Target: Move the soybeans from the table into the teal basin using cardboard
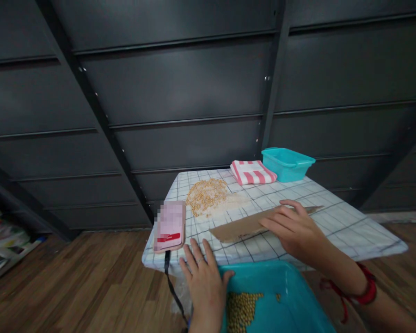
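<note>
In the head view my right hand (291, 226) grips a flat strip of brown cardboard (242, 225), which slants low over the checked tablecloth. My left hand (205, 282) has its fingers spread over the table's front edge, and its thumb reaches over the rim of the near turquoise basin (298, 296). Inside this basin, small round greenish-yellow beans (241, 310) gather at the left. Beyond the cardboard, yellow kernels or beans mixed with white grains (208, 196) lie in a loose pile, with a pale scatter of fine grains on its right.
A phone in a pink case (171, 226) lies at the table's left edge, a black strap (173, 286) hanging below it. At the back are a folded pink-and-white striped cloth (253, 172) and a smaller turquoise basin (289, 166). Dark metal panels (180, 88) stand behind the table.
</note>
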Tool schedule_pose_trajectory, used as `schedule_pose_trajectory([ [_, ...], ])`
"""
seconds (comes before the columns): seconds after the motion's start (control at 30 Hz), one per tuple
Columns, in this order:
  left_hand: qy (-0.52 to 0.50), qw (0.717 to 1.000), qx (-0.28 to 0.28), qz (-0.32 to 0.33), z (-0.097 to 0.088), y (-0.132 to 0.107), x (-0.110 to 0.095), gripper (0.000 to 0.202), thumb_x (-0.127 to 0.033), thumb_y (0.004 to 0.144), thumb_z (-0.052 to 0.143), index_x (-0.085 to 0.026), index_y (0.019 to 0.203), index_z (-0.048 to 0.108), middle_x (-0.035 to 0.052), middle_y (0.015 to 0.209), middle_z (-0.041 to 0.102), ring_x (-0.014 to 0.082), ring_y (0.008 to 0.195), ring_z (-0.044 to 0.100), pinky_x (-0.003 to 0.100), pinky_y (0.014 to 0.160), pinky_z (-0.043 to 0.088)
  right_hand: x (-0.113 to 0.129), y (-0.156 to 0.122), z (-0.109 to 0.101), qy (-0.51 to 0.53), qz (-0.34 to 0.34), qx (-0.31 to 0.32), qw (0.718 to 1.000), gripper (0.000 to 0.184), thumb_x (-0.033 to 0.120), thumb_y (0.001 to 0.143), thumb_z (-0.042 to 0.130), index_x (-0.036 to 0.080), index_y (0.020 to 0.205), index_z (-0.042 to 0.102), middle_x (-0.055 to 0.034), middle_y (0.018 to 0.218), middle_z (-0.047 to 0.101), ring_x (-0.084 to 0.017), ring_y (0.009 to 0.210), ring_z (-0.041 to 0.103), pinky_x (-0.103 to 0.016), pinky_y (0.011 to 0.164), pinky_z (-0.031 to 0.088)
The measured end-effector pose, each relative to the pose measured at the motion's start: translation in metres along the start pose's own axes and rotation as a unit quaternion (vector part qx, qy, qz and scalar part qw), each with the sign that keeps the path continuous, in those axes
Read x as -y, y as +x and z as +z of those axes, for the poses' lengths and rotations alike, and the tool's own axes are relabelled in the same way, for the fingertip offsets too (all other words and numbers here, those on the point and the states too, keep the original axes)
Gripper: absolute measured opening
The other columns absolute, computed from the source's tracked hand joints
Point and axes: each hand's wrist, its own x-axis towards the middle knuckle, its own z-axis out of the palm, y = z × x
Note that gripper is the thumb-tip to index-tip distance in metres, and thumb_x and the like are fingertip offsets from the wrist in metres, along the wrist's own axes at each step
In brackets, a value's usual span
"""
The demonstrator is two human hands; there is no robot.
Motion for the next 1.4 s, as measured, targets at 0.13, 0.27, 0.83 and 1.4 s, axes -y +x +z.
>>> schedule_pose_trajectory([
  [0.13, -0.003, 1.000, -0.019, -0.002, 0.001, -0.001, 0.002, 0.086, -0.056, 0.056, 0.069, -0.006, 0.123, 0.050, 0.0292, 0.132, 0.043, 0.0450, 0.125, 0.034, 0.062, 0.100, 0.025, 0.005, 0.001, 0.003, -0.001, -0.018, 0.013, 1.000, 0.029, 0.002, 0.074, 0.036, 0.020, 0.085, 0.057, 0.0001, 0.070, 0.061, -0.015, 0.070, 0.047, -0.036, 0.085, 0.031],
  [0.27, 0.013, 0.999, -0.036, 0.006, 0.003, -0.003, 0.002, 0.082, -0.052, 0.058, 0.070, -0.007, 0.124, 0.049, 0.0282, 0.133, 0.043, 0.0443, 0.126, 0.033, 0.061, 0.101, 0.024, -0.001, 0.007, 0.020, -0.006, -0.020, 0.006, 1.000, 0.031, 0.000, 0.071, 0.038, 0.018, 0.087, 0.058, -0.0017, 0.073, 0.062, -0.016, 0.073, 0.047, -0.035, 0.083, 0.033],
  [0.83, -0.005, 1.000, -0.020, 0.002, -0.007, 0.000, 0.003, 0.085, -0.055, 0.055, 0.071, -0.007, 0.121, 0.052, 0.0291, 0.131, 0.045, 0.0451, 0.123, 0.037, 0.061, 0.098, 0.029, 0.002, 0.014, 0.011, 0.017, -0.035, 0.019, 0.999, 0.031, -0.001, 0.073, 0.036, 0.017, 0.086, 0.057, -0.0017, 0.073, 0.060, -0.016, 0.073, 0.047, -0.036, 0.083, 0.032],
  [1.4, -0.009, 1.000, -0.022, 0.001, 0.000, -0.001, 0.004, 0.087, -0.059, 0.055, 0.068, -0.007, 0.122, 0.051, 0.0290, 0.133, 0.043, 0.0453, 0.124, 0.034, 0.062, 0.099, 0.026, -0.018, 0.019, 0.055, -0.006, -0.038, -0.034, 0.999, 0.032, 0.000, 0.071, 0.037, 0.016, 0.087, 0.059, -0.0036, 0.073, 0.060, -0.018, 0.074, 0.045, -0.035, 0.077, 0.036],
])
